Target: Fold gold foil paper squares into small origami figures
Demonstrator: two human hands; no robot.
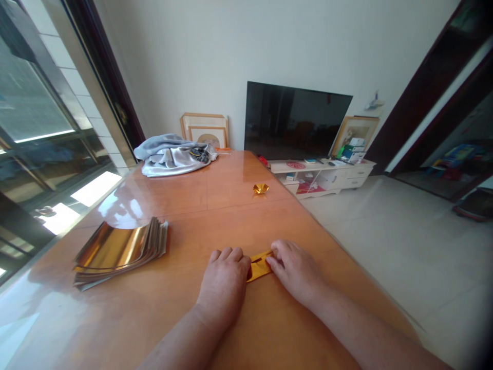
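Gold foil strip (pixel 260 266) lies between left hand (pixel 223 277) and right hand (pixel 295 272), both pressing it.

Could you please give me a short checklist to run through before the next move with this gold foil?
1. Left hand and right hand both on the folded gold foil strip: ok.
2. Strip lying on the wooden table: ok.
3. Strip's edges lined up: cannot tell, the hands cover much of it.
4. Stack of gold foil sheets lying flat: not ok, its top sheets curl up.
5. Small folded gold foil piece apart from the hands: ok.
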